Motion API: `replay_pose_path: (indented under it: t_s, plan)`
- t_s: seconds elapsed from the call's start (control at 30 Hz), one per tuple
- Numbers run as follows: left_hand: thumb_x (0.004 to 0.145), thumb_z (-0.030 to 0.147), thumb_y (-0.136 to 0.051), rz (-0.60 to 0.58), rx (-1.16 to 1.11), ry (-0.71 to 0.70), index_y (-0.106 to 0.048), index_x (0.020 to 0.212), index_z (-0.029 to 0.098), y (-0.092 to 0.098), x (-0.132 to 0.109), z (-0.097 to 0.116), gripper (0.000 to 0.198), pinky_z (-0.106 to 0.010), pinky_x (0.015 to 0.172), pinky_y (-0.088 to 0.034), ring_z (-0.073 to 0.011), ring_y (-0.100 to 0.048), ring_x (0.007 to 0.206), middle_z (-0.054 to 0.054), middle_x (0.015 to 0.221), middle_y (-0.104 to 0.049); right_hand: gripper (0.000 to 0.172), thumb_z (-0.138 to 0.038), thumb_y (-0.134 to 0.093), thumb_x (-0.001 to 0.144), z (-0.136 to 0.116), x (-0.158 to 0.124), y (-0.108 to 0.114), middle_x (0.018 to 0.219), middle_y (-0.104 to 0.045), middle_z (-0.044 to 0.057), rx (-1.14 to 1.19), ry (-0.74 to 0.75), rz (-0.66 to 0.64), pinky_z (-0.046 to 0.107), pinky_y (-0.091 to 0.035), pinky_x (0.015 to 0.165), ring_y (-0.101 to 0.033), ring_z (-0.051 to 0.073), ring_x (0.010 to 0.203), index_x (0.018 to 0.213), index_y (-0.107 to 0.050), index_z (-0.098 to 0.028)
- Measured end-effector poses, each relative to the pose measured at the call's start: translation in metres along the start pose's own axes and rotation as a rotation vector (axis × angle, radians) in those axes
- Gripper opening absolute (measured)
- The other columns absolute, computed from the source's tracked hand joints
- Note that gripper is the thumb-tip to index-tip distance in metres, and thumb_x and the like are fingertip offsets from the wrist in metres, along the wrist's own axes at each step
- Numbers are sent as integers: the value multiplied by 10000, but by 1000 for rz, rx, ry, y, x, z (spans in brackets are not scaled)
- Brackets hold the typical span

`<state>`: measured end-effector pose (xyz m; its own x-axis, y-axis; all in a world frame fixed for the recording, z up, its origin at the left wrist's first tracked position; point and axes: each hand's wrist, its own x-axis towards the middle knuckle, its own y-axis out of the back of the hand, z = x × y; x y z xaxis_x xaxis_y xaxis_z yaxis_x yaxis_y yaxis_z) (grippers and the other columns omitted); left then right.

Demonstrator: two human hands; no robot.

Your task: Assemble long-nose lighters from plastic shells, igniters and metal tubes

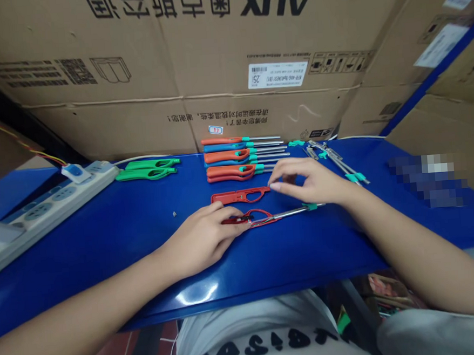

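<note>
My left hand (203, 236) is closed over the handle end of an opened red lighter shell (260, 223) lying on the blue tabletop. A metal tube (290, 212) with a teal collar (312, 207) runs out of that shell to the right. Small dark inner parts show beside the fingertips, partly hidden by them. Just behind lies the matching red half shell (232, 196), its hollow side up. Thumb and forefinger of my right hand (306, 181) pinch that half shell at its narrow right end.
Orange and blue long-necked lighters (227, 156) lie stacked behind. Green shells (147, 174) are at left, near a white power strip (56, 206). Metal tubes with teal pieces (339, 159) lie back right. Tiny springs (174, 214) rest left of my hand. A cardboard wall (224, 105) closes the back.
</note>
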<state>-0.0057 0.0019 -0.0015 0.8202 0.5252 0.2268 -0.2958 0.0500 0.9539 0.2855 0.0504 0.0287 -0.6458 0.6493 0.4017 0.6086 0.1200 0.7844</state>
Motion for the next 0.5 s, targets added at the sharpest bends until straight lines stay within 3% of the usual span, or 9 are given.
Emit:
replay_pose_path:
  t_s: [0.13, 0.33, 0.5]
  plan:
    - [1028, 222, -481, 26, 2, -1, -683, 1297, 286, -1, -1, -3, 343, -451, 996, -536, -261, -602, 1179, -71, 1319, -662, 214, -337, -553, 939, 32, -5, 24, 908, -695, 77, -331, -256, 246, 344, -484, 749, -610, 205, 771, 942, -710, -191]
    - [1022, 210, -497, 53, 17, -11, -676, 1308, 292, -1, -1, -4, 347, -441, 991, -550, -255, -603, 1206, -63, 1341, -666, 244, -209, -538, 855, 89, -24, 53, 1027, -706, 139, -682, -712, 281, 424, -490, 883, -629, 308, 988, 979, -746, -178]
    - [1028, 214, -478, 30, 2, -2, -676, 1313, 293, 1, 0, -3, 356, -474, 1016, -535, -271, -580, 1243, -72, 1357, -652, 261, -326, -609, 876, 115, -33, 52, 1114, -678, 164, -724, -925, 241, 447, -491, 876, -606, 350, 1104, 1035, -757, -180]
